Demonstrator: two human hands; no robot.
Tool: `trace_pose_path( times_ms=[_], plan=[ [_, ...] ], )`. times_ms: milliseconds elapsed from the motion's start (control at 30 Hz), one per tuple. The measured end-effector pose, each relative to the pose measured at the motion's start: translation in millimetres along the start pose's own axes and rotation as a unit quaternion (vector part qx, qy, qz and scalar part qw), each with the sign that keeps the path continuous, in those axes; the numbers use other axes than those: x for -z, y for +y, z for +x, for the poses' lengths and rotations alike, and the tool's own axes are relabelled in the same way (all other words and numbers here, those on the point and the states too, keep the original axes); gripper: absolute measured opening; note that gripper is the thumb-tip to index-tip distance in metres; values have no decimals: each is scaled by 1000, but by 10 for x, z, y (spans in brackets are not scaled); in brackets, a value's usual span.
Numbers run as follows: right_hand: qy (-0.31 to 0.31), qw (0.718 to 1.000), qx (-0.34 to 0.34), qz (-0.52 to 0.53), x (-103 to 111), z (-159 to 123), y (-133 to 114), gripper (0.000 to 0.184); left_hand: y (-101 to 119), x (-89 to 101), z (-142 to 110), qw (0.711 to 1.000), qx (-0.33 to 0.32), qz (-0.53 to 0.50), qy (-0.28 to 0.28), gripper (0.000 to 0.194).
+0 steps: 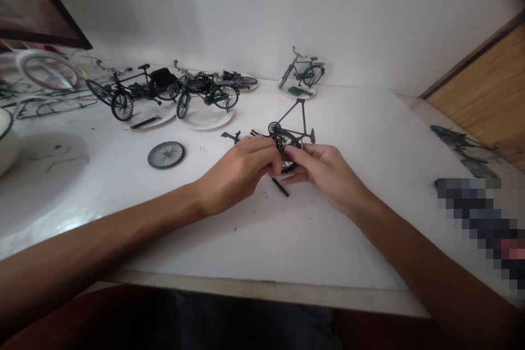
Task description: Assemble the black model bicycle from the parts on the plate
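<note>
Near the middle of the table, a black model bicycle (304, 116) is held between my two hands, its thin frame sticking up behind them. My left hand (241, 172) is closed at the left side of its spoked wheel (290, 163); the fingertips are partly hidden. From the right, my right hand (326, 170) grips the wheel and frame, thumb over the spokes. A thin black stick-like piece (281, 186) lies just below the hands. Beyond my left knuckles a small black part (230, 135) shows; whether it joins the bicycle cannot be seen.
A loose spoked wheel (166, 155) lies to the left. Several model bicycles stand behind, including a black three-wheeler (143, 85), a green bicycle (209, 90) and another green bicycle (305, 70) on a paper plate. A white bowl (8, 142) is at the left edge, a blurred-out object at right.
</note>
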State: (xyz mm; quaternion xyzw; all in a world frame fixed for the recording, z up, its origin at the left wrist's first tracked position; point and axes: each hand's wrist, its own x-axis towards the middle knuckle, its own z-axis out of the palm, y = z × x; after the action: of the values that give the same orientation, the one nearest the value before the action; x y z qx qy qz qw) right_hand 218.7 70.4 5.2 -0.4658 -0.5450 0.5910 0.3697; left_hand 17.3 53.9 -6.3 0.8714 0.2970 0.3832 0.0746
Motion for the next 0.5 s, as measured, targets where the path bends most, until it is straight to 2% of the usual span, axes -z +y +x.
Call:
trace_pose_path(
  times_ms=[500],
  plan=[
    [-1,1000,-2,12,-10,-11,-10,25,47,-18,6,1000,0,2,9,15]
  ],
)
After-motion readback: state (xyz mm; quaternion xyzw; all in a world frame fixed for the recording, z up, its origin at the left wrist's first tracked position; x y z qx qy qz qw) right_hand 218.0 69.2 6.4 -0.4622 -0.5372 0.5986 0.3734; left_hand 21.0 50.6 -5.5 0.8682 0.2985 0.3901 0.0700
